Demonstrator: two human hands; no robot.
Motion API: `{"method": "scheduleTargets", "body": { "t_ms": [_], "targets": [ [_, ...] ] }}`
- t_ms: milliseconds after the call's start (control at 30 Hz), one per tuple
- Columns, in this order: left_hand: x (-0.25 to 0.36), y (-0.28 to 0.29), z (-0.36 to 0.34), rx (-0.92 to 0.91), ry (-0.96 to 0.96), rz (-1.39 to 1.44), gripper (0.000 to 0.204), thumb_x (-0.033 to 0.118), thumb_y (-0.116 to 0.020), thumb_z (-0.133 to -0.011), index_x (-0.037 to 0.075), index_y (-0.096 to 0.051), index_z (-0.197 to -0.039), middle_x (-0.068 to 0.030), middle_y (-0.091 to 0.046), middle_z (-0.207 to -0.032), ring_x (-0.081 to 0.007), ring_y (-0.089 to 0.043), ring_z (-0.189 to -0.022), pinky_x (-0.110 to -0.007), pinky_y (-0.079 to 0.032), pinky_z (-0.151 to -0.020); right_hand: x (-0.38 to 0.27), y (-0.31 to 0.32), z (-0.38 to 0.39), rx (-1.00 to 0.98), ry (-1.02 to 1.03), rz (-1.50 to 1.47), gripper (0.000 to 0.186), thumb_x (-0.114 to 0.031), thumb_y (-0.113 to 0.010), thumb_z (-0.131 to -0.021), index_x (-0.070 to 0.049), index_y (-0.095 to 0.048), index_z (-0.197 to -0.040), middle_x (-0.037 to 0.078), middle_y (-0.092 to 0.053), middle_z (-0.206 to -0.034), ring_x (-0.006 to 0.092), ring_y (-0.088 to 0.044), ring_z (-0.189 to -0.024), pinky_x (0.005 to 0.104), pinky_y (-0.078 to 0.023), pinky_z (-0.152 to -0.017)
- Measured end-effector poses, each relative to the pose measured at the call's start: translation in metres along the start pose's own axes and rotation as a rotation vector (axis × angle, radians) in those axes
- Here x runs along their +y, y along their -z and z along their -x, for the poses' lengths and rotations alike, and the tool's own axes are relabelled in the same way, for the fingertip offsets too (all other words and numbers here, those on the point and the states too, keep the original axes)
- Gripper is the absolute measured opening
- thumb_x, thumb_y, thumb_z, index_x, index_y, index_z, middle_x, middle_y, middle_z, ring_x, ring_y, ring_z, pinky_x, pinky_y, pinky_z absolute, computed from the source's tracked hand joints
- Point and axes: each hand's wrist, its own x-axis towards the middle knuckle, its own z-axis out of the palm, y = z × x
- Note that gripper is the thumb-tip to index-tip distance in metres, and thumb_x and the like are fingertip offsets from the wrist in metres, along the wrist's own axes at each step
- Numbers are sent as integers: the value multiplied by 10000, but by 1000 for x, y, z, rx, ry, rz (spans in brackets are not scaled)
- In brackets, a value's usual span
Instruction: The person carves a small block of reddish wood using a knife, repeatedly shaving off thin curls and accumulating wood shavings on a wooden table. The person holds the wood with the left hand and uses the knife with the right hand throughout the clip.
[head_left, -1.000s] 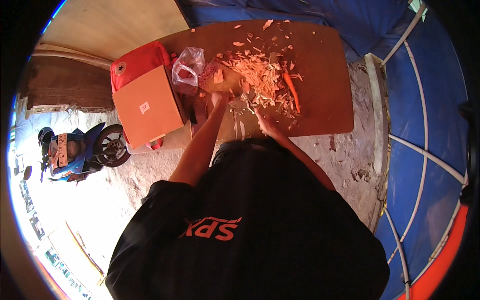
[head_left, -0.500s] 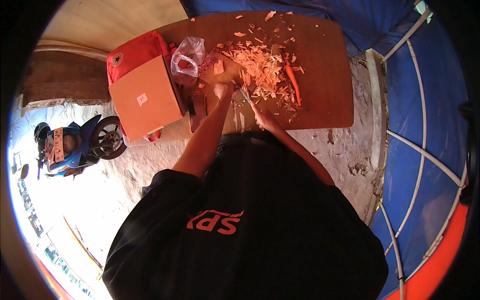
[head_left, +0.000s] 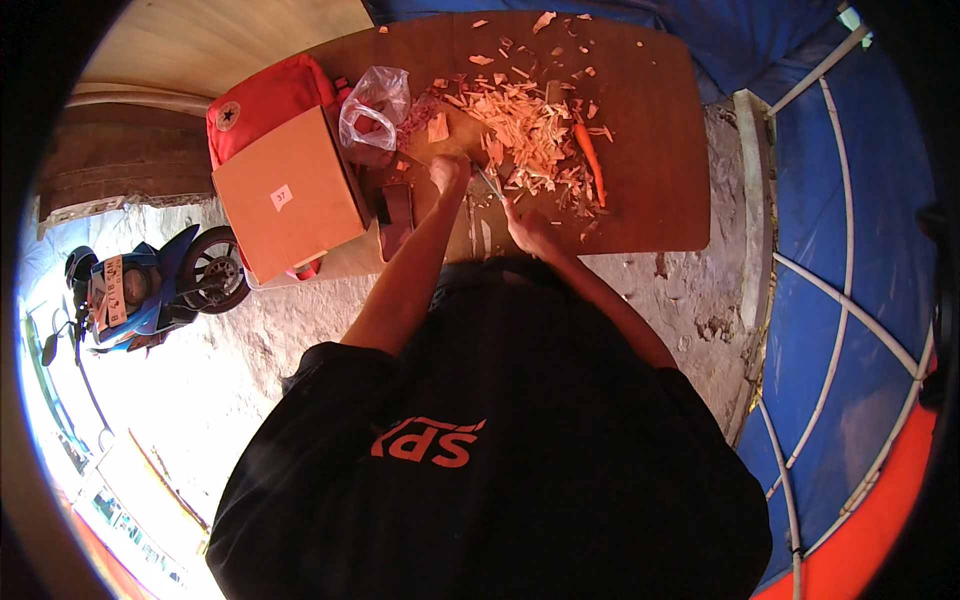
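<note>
Now the right hand (head_left: 528,232) holds a knife (head_left: 490,184) in a closed grip, blade slanting up-left toward the left hand (head_left: 449,172); its grip unclear.

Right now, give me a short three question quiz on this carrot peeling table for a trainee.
1. True or false: the whole carrot lies to the right of the pile of peelings.
2. What does the right hand hold against the item in the left hand?
A. a thin blade
B. a spoon
C. a brush
3. Fill in: the cardboard box rests on a ___ bag.

Key: 1 true. 2 A. 3 red.
</note>
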Motion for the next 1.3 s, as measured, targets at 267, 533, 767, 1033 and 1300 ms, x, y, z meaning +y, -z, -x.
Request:
{"method": "scheduleTargets", "body": {
  "t_ms": [267,533,767,1033,1300],
  "targets": [
    [0,-3,-3,-25,96,134,281,236,-579,-751,-12,-693,-684,-147,-668,-631,-281,-684,-746,-366,-518,-766,-3,-8,0,163,418,361,590,-148,-469,-881,61,-267,-1395,217,-541,-533,352,-567,-466,473,-440,-414],
    [-16,-14,-15,-125,31,142,261,203,-537,-736,7,-699,-683,-151,-675,-662,-284,-682,-765,-365,-514,-781,-9,-14,-35,157,294,180,577,-163,-438,-915,44,-225,-1410,245,-564,-604,374,-580,-519,479,-445,-436],
    [-26,-19,-26,-124,26,120,232,203,-557,-745,43,-700,-659,-129,-676,-650,-276,-681,-782,-353,-516,-762,11,5,24,-53,-319,-230,673,-540,-369,-937,78,-577,-1100,341,-597,-783,484,-604,-783,540,-472,-700],
    [-7,-7,-19,-94,42,2,213,206,-592,-752,37,-721,-734,-149,-685,-712,-276,-684,-739,-362,-526,-745,-10,45,0,53,-311,-320,911,-738,-298,-848,101,-620,-698,332,-588,-695,464,-619,-791,520,-464,-693],
    [-12,-12,0,101,-412,-194,264,271,-575,-768,54,-716,-825,-166,-693,-859,-340,-673,-821,-411,-535,-718,5,52,2,154,-288,-474,871,-801,-276,-812,-10,-436,-485,81,-417,-444,228,-490,-469,431,-362,-484]
  ]
}}
